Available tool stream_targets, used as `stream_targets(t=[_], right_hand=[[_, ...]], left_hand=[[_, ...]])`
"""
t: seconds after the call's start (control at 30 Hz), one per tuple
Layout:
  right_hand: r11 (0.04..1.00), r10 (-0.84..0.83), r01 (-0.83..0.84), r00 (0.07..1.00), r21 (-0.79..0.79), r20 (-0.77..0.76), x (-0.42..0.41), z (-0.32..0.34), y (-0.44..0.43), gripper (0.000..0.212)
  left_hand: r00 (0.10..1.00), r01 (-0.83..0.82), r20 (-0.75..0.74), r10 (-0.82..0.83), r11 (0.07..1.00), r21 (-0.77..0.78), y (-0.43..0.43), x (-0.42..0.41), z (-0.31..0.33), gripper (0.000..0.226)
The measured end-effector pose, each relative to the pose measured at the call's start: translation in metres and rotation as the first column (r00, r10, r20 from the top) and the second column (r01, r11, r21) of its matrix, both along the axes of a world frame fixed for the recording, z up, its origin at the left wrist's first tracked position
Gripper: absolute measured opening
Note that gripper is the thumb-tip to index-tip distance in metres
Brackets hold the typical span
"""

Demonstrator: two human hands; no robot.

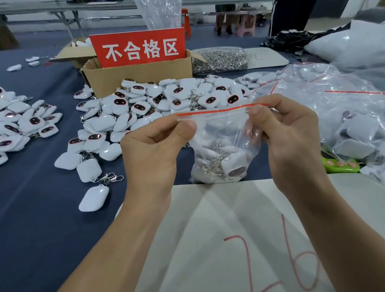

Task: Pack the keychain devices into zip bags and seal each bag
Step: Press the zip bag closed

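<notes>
Over the dark-blue counter [34, 223], a filled zip bag [220, 139] is held upright, its red-striped top pinched at the left end by the left hand [151, 148] and at the right end by the right hand [287, 135]. Loose keychain devices [139, 104] heap behind it, before a cardboard box [137, 74].

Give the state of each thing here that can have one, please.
Zip bag: filled; whether sealed, cannot tell.
Left hand: pinches the bag's red strip.
Right hand: pinches the bag's red strip.
Box: open, a red sign stands in it.
Loose devices: piled, unbagged.
Bags at right: filled, heaped.
</notes>
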State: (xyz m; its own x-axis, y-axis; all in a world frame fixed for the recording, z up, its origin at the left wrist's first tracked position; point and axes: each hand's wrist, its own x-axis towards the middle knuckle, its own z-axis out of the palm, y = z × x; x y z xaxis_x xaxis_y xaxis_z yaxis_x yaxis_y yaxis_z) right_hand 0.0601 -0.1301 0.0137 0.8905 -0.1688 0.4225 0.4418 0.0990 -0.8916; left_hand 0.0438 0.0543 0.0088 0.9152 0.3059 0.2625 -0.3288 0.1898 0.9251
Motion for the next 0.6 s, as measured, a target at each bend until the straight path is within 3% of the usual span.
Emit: stream_targets(t=[0.17, 0.4, 0.6], right_hand=[[0.999, -0.042, 0.042, 0.999, -0.022, -0.017, 0.0022, -0.0023, -0.0011, 0.017], [0.999, -0.027, 0.027, 0.999, -0.018, -0.034, 0.0035, -0.0053, -0.0029, 0.033], [1.0, 0.022, -0.023, 0.997, -0.007, -0.069, 0.004, -0.0061, -0.0022, 0.027]], left_hand=[[1.0, 0.017, -0.014, -0.018, 0.999, -0.052, 0.0025, -0.0003, 0.0018, 0.012], [0.996, 0.033, -0.085, -0.039, 0.997, -0.073, 0.0054, 0.0028, -0.001, 0.01], [0.981, 0.103, -0.151, -0.123, 0.985, -0.135, 0.0066, 0.0062, -0.0036, 0.009]])
